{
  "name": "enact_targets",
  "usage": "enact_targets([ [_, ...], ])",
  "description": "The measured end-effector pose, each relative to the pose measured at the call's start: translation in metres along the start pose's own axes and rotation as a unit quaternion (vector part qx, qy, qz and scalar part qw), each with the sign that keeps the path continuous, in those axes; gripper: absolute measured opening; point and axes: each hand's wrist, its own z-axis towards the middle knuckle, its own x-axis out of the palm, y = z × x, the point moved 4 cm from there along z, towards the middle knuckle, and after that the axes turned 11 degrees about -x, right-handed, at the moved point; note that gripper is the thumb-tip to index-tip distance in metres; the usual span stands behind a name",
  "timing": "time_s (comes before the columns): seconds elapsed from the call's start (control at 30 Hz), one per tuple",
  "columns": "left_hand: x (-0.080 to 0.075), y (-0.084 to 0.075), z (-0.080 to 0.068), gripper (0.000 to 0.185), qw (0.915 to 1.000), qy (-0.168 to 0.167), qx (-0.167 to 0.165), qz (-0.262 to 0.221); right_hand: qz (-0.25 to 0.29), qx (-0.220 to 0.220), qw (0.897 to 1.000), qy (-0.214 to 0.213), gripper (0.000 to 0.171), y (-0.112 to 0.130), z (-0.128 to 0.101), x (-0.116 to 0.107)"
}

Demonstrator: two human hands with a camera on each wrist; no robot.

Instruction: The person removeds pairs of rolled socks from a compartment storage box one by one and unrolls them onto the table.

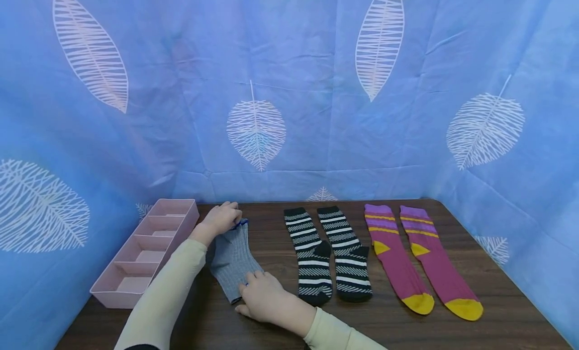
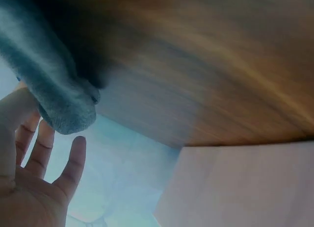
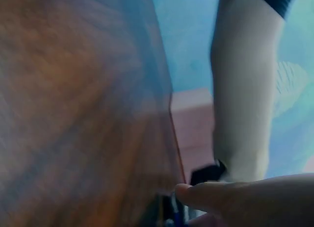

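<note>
A pair of grey ribbed socks [image 1: 235, 257] with dark blue trim lies on the table, left of centre. My left hand [image 1: 222, 217] pinches its far end, beside the blue edge. In the left wrist view the grey cloth [image 2: 66, 102] hangs over the hand, thumb on one side, with other fingers [image 2: 73, 165] spread apart. My right hand [image 1: 267, 297] holds the near end, fingers bent over the cloth and thumb by the lower edge. In the right wrist view the thumb [image 3: 196, 195] shows against something dark and blue, mostly cut off.
A pink divided box [image 1: 174, 252] with several compartments stands left of my left forearm. Black-and-white striped socks [image 1: 312, 262] lie right of my right hand. Further right are maroon socks [image 1: 402, 272] with yellow toes. A blue leaf-patterned curtain [image 1: 307, 139] encloses the dark wood table [image 1: 407, 335].
</note>
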Motion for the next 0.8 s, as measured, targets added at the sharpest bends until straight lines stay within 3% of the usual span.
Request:
enact_targets([
  [0.27, -0.005, 0.001, -0.036, 0.014, 0.997, 0.001, -0.039, 0.067, 0.043, 0.05, 0.997, 0.032, 0.042, -0.025, -0.001, 0.0],
  [0.4, -0.008, -0.003, -0.058, 0.012, 0.9945, 0.024, -0.039, 0.094, 0.049, 0.075, 0.995, 0.04, 0.043, -0.038, -0.002, 0.003],
  [0.57, -0.008, -0.001, -0.082, 0.028, 0.9934, 0.054, -0.06, 0.082, 0.055, 0.106, 0.992, 0.046, 0.047, -0.055, -0.001, 0.008],
  [0.8, -0.01, 0.0, -0.119, 0.074, 0.9912, 0.085, -0.1, 0.017, 0.085, 0.12, 0.988, 0.046, 0.051, -0.082, 0.007, 0.014],
])
